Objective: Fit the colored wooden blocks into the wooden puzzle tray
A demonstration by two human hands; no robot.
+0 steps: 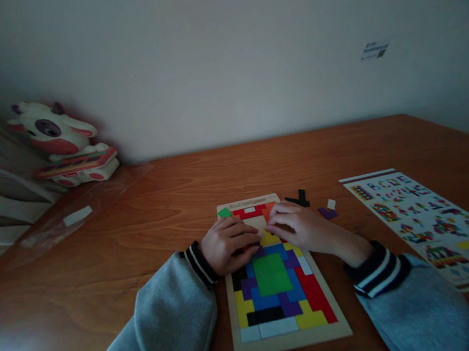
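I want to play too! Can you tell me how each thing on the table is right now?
Puzzle board: flat, mostly filled with blocks.
Left hand: resting on the board.
Right hand: touching an orange piece.
Black piece: loose on the table.
Purple piece: loose.
Pattern sheet: lying flat.
Cow toy: by the wall.

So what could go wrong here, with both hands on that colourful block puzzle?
The left hand and right hand press together over the puzzle board; a slip might knock fitted blocks loose. The loose black piece and purple piece lie near the right hand, so a sleeve could perhaps sweep them away.
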